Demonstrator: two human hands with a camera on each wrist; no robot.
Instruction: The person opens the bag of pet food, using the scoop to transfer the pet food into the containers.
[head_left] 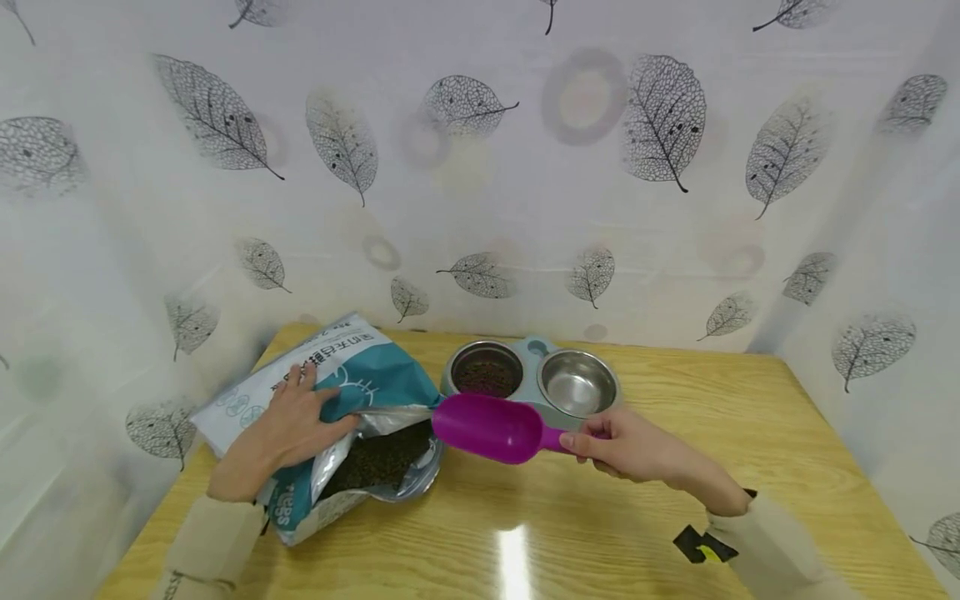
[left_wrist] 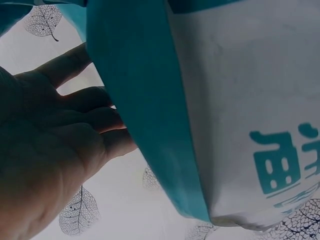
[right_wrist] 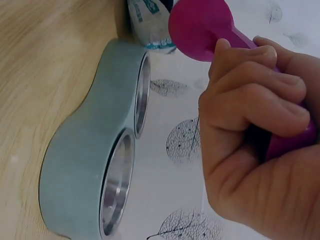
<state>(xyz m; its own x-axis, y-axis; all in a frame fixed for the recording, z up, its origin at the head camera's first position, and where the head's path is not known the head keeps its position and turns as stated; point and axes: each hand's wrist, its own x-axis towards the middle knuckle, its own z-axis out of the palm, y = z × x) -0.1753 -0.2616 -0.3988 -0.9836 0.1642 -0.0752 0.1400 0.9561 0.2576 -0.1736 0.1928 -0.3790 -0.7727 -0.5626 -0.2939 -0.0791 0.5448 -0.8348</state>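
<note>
In the head view my right hand [head_left: 630, 446] grips the handle of a magenta scoop [head_left: 487, 427]; the right wrist view shows the fingers curled round that handle [right_wrist: 292, 142]. The scoop's hollow faces up, with no kibble visible in it. Its tip is beside the mouth of a teal and white pet food bag [head_left: 390, 367], which lies on its side. Dark kibble [head_left: 382, 458] shows inside the bag's opening. My left hand [head_left: 296, 421] rests on the bag with its fingers spread; in the left wrist view the fingertips touch the teal side panel [left_wrist: 145, 100].
Behind the scoop stands a pale blue double-bowl feeder [head_left: 531, 367]. Brown kibble fills part of its left steel bowl [head_left: 487, 369], while the right steel bowl [head_left: 577, 382] shows bare metal. A leaf-patterned curtain [head_left: 495, 200] hangs behind the wooden table [head_left: 712, 383].
</note>
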